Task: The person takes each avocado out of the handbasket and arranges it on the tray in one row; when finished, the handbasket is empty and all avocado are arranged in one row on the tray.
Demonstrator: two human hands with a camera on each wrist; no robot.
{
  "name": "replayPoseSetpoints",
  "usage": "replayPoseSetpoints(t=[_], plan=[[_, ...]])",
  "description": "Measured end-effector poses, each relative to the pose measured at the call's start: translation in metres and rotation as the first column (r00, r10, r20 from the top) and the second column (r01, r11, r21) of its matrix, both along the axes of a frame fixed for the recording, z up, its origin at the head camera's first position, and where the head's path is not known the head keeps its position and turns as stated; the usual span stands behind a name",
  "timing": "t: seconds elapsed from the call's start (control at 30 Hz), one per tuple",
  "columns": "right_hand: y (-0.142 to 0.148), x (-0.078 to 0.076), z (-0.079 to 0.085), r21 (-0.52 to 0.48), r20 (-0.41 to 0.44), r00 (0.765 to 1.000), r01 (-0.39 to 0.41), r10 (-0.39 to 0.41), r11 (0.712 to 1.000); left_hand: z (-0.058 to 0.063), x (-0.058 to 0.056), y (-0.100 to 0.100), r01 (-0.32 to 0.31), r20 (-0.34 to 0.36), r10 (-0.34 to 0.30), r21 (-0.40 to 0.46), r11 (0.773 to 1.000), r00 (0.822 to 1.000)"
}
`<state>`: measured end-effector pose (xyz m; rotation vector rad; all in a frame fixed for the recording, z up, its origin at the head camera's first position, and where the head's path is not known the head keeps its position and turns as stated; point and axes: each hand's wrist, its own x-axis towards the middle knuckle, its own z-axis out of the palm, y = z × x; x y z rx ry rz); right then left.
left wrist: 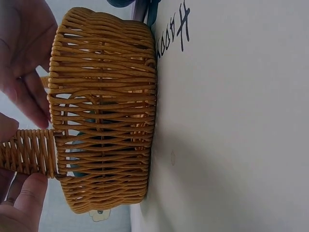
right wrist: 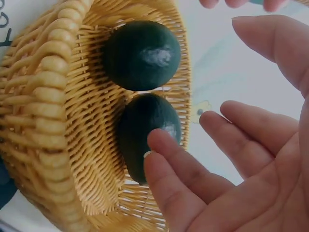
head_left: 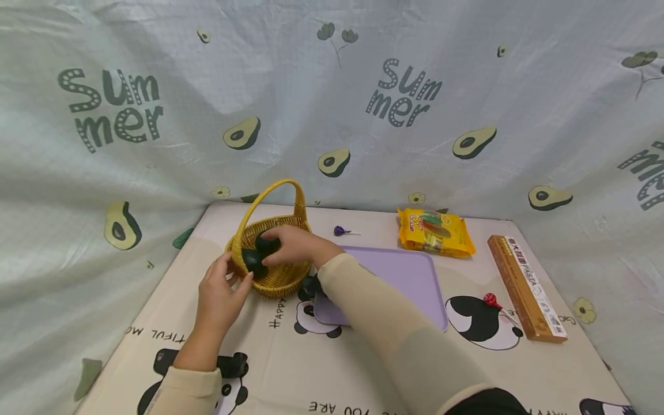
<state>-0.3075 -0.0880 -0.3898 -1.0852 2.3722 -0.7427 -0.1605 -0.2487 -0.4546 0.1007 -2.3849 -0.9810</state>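
Observation:
A yellow woven basket (head_left: 282, 282) with a tall handle stands at the back left of the table. Inside it lie two dark green avocados, one (right wrist: 142, 55) beside the other (right wrist: 145, 121). My left hand (head_left: 220, 291) grips the foot of the basket handle (left wrist: 29, 152), thumb on one side and fingers on the other. Over the basket's opening is my right hand (head_left: 295, 245), its fingers spread and loosely straight. Two of its fingertips (right wrist: 161, 140) overlap the lower avocado in the right wrist view. Another dark green avocado (head_left: 309, 286) sits outside, by the tray, partly behind the right sleeve.
A lilac tray (head_left: 410, 276) lies right of the basket, partly under the right forearm. Behind it are a purple lollipop (head_left: 339, 231) and a yellow snack bag (head_left: 436, 232). Farther right lie a red lollipop (head_left: 490, 300) and a long pasta box (head_left: 526, 288).

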Motion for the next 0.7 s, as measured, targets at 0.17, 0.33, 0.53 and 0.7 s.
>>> replayPoseSetpoints(t=[0.17, 0.33, 0.53, 0.7], plan=[[-0.008, -0.002, -0.005, 0.025, 0.001, 1.000, -0.018, 0.018, 1.000, 0.001, 0.001, 0.001, -0.002, -0.003, 0.002, 0.000, 1.000, 1.000], [-0.016, -0.001, -0.010, 0.039, 0.026, 0.999, -0.029, 0.028, 0.999, 0.000, 0.002, 0.000, -0.002, 0.001, 0.002, -0.008, 1.000, 1.000], [-0.027, -0.002, -0.016, 0.053, 0.054, 0.998, -0.036, 0.033, 0.998, 0.000, 0.003, -0.002, -0.012, -0.014, 0.012, -0.024, 1.000, 1.000], [-0.030, -0.003, -0.021, 0.071, 0.068, 0.998, -0.006, 0.001, 0.997, -0.002, 0.000, -0.001, 0.002, -0.014, -0.002, -0.025, 1.000, 1.000]])
